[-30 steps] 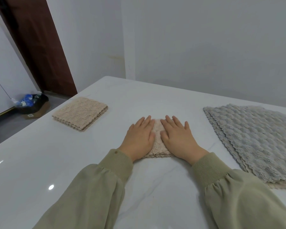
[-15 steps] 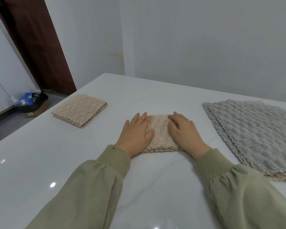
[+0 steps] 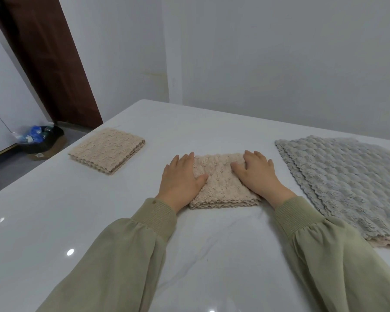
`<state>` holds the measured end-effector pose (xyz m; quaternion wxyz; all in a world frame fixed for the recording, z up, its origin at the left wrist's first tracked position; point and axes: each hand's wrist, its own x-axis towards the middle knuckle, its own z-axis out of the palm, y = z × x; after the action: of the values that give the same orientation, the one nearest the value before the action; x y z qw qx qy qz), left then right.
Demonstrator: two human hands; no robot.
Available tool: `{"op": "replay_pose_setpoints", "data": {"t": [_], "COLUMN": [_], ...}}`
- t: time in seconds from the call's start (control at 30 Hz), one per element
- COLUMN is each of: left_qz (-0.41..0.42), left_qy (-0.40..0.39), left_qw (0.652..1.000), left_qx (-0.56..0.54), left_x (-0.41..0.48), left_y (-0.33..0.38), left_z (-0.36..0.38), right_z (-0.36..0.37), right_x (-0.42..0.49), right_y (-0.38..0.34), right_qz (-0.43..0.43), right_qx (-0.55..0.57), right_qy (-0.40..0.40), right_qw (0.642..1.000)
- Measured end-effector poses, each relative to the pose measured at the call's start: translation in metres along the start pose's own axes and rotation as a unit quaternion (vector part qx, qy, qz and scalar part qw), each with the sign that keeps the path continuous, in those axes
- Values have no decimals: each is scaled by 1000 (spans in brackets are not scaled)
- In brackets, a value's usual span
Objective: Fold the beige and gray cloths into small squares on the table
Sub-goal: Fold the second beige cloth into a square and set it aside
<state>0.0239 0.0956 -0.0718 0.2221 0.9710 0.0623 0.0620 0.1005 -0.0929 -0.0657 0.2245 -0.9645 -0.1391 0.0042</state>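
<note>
The two hands have slid apart across the folded beige cloth [image 3: 221, 184]. A second ago they lay side by side, thumbs nearly touching, and covered most of it. Half a second ago a gap had opened between them. Now the whole middle of the cloth shows. The left hand [image 3: 180, 176] lies flat over the cloth's left edge, its thumb on the fabric and its fingers straight, pointing away from the person. The right hand [image 3: 258, 174] lies flat on the cloth's right part with its fingers slightly spread. Both palms press down and neither grips anything. The cloth itself has stayed where it was, a small layered square in the middle of the white tabletop [image 3: 54, 221], its scalloped edges stacked toward the person.

A second folded beige cloth [image 3: 107, 149] rests well apart to the left, unchanged. To the right lies the stack of gray cloths [image 3: 338, 179], spread flat and unfolded, with a beige layer [image 3: 387, 243] showing under its near edge. Olive sleeves [image 3: 122, 255] cover both forearms.

On the floor beyond the tabletop's left corner stands a cardboard box [image 3: 42, 154] lined with a black bag. It holds blue and clear plastic waste [image 3: 33, 132]; what the pieces are cannot be told. Behind it a brown door [image 3: 50, 64] leans across the view.
</note>
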Motion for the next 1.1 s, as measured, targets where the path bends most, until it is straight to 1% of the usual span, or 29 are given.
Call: {"op": "replay_pose_setpoints", "data": {"t": [0.13,0.17,0.2,0.27,0.33,0.37,0.43,0.47,0.5,0.53,0.6,0.7,0.77,0.8,0.83,0.93,1.0,1.1], "left_qz": [-5,-6,-6,-11,-23,-28,-36,-42,-46,-50,-48,-29,-38,-45,-48,-56,-66,-94], "left_qy": [4,9,15,23,20,18,-1,-14,-22,-30,-52,-76,-57,-38,-19,22,40,71], "left_qw": [1000,1000,999,998,996,994,988,980,966,949,918,895,886,883,882,880,866,846], "left_qx": [-18,-25,-32,-58,-87,-103,-153,-196,-252,-311,-391,-439,-459,-465,-468,-472,-494,-520], "left_x": [2,2,3,4,4,4,5,4,2,0,-4,-8,-10,-8,-8,-6,-5,-1], "left_y": [0,0,-1,-1,-1,-1,-4,-6,-5,-5,-5,-7,-9,-12,-12,-14,-15,-16], "left_z": [-1,-1,-1,-1,-2,-3,-4,-5,-8,-12,-19,-27,-28,-26,-26,-25,-25,-25], "right_z": [-7,-10,-12,-16,-16,-17,-18,-17,-18,-19,-19,-16,-13,-11,-9,-6,-4,-1], "right_x": [-3,-4,-7,-13,-13,-13,-12,-12,-12,-14,-16,-15,-16,-16,-17,-20,-21,-20], "right_y": [-3,-5,-7,-11,-9,-8,-6,-5,-5,-6,-6,-7,-9,-11,-12,-17,-18,-21], "right_qz": [-11,-13,-4,7,8,7,12,12,9,4,7,42,65,65,59,15,-12,-23], "right_qx": [58,99,167,306,381,424,523,563,594,612,652,716,741,742,737,701,687,677], "right_qy": [10,11,4,-26,-35,-42,-61,-72,-81,-85,-94,-115,-133,-141,-150,-171,-184,-199], "right_qw": [998,995,986,952,924,904,850,823,801,786,752,687,656,652,656,692,703,708]}}
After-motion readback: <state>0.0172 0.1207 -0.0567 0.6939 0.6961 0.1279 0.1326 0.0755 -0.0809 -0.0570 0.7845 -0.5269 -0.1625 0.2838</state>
